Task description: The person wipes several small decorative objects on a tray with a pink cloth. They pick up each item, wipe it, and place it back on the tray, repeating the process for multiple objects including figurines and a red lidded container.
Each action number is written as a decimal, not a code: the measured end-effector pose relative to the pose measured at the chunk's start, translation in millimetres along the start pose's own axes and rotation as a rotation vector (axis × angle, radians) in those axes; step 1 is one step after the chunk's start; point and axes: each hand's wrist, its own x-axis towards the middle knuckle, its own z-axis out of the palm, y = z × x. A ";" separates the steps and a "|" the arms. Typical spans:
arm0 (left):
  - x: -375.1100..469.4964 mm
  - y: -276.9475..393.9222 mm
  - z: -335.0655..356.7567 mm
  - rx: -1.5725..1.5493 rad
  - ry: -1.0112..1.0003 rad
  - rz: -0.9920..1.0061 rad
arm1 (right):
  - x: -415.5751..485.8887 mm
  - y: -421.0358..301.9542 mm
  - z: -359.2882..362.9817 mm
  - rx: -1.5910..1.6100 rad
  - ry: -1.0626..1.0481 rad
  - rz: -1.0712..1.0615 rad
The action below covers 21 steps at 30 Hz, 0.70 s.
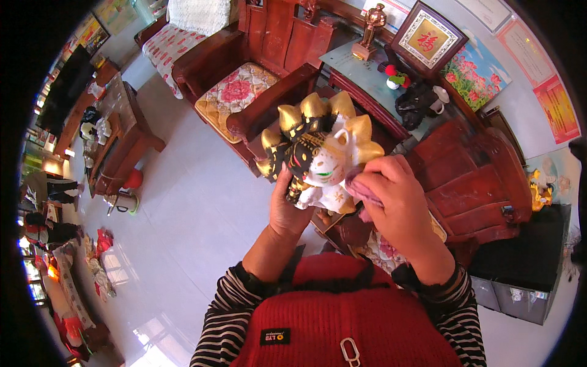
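Held up in front of my chest is a painted cat-like figurine, half black and half white, with gold pointed tufts around its head. My left hand grips it by its lower left side, the thumb lying on the black half. In my right hand a bunched purple-pink cloth is pinched between fingers and thumb, pressed against the white side of the figurine. The palm side of my left hand is hidden behind the figurine.
Beyond the figurine stand a carved wooden armchair with a floral cushion and a glass-topped side table bearing a bronze-coloured statuette, a framed picture and a black bag. A low wooden table is at the left.
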 end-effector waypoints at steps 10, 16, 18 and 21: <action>-0.4 0.0 9.9 0.077 0.087 0.026 | -23.2 -2.8 44.8 -0.264 -0.046 -0.386; 0.0 -2.9 2.8 -0.017 0.033 -0.035 | -37.0 1.6 42.4 -0.126 0.007 -0.351; 0.8 -4.3 -2.4 0.036 0.067 -0.005 | -35.4 1.6 38.2 -0.119 -0.091 -0.324; -2.5 -2.7 -14.0 0.037 -0.020 0.054 | -33.5 -1.3 23.7 0.095 -0.108 -0.381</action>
